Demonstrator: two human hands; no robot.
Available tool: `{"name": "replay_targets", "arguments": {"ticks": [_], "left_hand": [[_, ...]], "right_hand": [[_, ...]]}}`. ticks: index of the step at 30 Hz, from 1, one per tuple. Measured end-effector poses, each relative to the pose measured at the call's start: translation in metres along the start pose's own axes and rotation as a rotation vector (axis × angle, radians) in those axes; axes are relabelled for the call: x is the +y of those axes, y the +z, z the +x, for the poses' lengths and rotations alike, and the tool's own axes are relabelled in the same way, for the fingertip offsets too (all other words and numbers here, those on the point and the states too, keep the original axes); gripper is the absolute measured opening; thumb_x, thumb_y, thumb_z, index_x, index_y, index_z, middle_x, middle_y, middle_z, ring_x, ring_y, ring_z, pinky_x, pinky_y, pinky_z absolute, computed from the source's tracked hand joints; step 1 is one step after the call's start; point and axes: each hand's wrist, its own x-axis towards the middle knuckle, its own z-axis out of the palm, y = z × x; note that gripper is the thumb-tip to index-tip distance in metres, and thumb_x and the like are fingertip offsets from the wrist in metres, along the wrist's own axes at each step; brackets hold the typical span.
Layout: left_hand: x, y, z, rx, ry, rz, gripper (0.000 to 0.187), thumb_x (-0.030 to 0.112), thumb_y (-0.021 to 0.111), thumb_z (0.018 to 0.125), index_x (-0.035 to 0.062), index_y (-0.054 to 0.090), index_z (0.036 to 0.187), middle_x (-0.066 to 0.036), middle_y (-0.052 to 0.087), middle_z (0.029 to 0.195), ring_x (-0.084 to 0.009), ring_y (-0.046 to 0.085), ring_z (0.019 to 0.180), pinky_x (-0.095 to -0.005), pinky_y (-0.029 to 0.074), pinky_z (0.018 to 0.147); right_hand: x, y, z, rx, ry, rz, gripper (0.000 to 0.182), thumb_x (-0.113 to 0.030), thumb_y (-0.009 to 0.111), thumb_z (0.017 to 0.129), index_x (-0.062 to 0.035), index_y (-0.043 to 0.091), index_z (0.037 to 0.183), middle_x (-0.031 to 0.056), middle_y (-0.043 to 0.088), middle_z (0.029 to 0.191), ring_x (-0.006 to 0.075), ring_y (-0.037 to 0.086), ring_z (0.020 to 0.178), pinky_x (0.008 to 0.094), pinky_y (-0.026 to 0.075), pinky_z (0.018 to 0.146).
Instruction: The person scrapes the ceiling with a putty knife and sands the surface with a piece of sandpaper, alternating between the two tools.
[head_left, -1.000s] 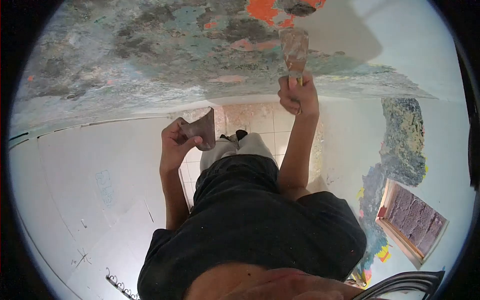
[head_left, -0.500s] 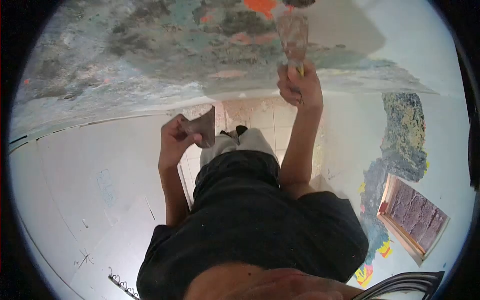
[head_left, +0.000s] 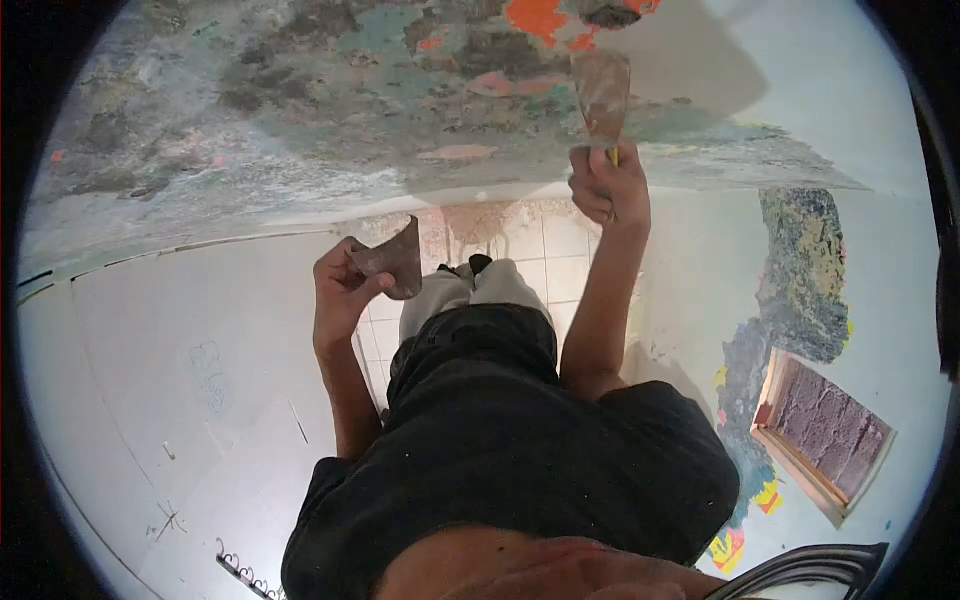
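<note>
My right hand [head_left: 612,188] is closed around the handle of a putty knife [head_left: 602,95], a bit of yellow showing at the grip. The knife's wide, smeared blade points up over the patchy wall [head_left: 400,90], just below orange spots [head_left: 535,18] and a dark patch [head_left: 610,15]. Lower and to the left, my left hand [head_left: 345,285] pinches a thin, curved, grey-brown plate [head_left: 400,258] between thumb and fingers. That plate is held out in front of my legs, lower than the putty knife.
White wall or panel [head_left: 230,340] runs along the left, with a row of hooks [head_left: 245,570] at its bottom. To the right, a wall has a dark stripped strip [head_left: 805,270] and a wood-framed opening [head_left: 830,430]. Light floor tiles [head_left: 530,235] lie around my feet.
My right hand and the putty knife have shifted slightly down and right, and more orange shows above the blade. My left hand has moved a little left with the curved plate.
</note>
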Motion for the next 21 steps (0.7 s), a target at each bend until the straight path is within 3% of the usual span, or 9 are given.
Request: {"name": "replay_targets", "arguments": {"ticks": [1,4,5,9,13,16,21], "left_hand": [[0.002,0.003,-0.001,0.002,-0.022,-0.009,0.024,0.001,0.079,0.076,0.003,0.057,0.084,-0.002,0.065,0.08,-0.0073,0.061,0.074,-0.0251,0.051,0.068],[0.0,0.0,0.002,-0.011,0.014,0.033,0.022,-0.001,0.078,0.076,0.002,0.058,0.085,-0.003,0.066,0.079,-0.0083,0.062,0.075,-0.0261,0.053,0.068],[-0.002,-0.001,0.0,-0.01,0.012,0.034,0.022,-0.001,0.078,0.076,0.0017,0.058,0.086,-0.004,0.066,0.079,-0.0085,0.063,0.075,-0.0262,0.053,0.068],[0.004,0.003,0.0,-0.021,-0.01,0.044,0.022,-0.002,0.078,0.076,0.0005,0.059,0.087,-0.004,0.066,0.08,-0.0089,0.063,0.075,-0.0268,0.054,0.067],[0.001,-0.004,-0.001,-0.012,0.047,0.037,0.024,0.0,0.079,0.075,0.0006,0.058,0.086,-0.002,0.065,0.079,-0.0087,0.062,0.075,-0.026,0.052,0.068],[-0.007,-0.009,-0.013,0.019,0.011,0.063,0.024,0.0,0.08,0.075,0.0016,0.058,0.085,-0.002,0.065,0.079,-0.0085,0.062,0.075,-0.0252,0.051,0.068],[0.001,-0.011,-0.012,0.06,0.02,0.036,0.024,-0.001,0.08,0.074,0.0031,0.059,0.084,-0.001,0.065,0.079,-0.0077,0.061,0.076,-0.0243,0.05,0.069]], "right_hand": [[0.005,-0.011,0.005,-0.048,-0.04,-0.015,0.02,-0.016,0.063,0.094,-0.0042,0.057,0.109,-0.0014,0.039,0.054,0.0035,0.031,0.035,0.0204,0.02,0.028],[0.002,-0.002,-0.007,-0.024,-0.004,-0.025,0.014,-0.016,0.063,0.094,-0.0052,0.058,0.101,-0.0015,0.039,0.055,0.0037,0.03,0.035,0.0201,0.021,0.028],[0.004,-0.013,-0.007,-0.125,-0.028,-0.03,0.019,-0.025,0.063,0.095,-0.0073,0.057,0.101,0.0009,0.039,0.056,0.0032,0.027,0.034,0.0185,0.02,0.027],[0.002,-0.009,0.003,0.007,-0.019,-0.031,0.015,-0.017,0.063,0.093,-0.0073,0.059,0.104,-0.0014,0.039,0.056,0.0039,0.029,0.035,0.0199,0.02,0.028],[-0.005,-0.005,-0.01,-0.091,-0.046,0.052,0.016,-0.015,0.064,0.092,-0.0075,0.06,0.106,-0.0008,0.041,0.057,0.0041,0.031,0.037,0.0195,0.022,0.029],[-0.006,0.004,0.007,-0.059,-0.028,-0.087,0.015,-0.012,0.062,0.092,-0.0077,0.058,0.106,0.0004,0.044,0.058,0.0041,0.031,0.036,0.02,0.022,0.029],[-0.008,0.009,-0.009,0.046,0.0,-0.077,0.014,-0.014,0.066,0.091,-0.0061,0.055,0.095,-0.0005,0.043,0.059,0.0041,0.032,0.037,0.0203,0.021,0.03]]}}
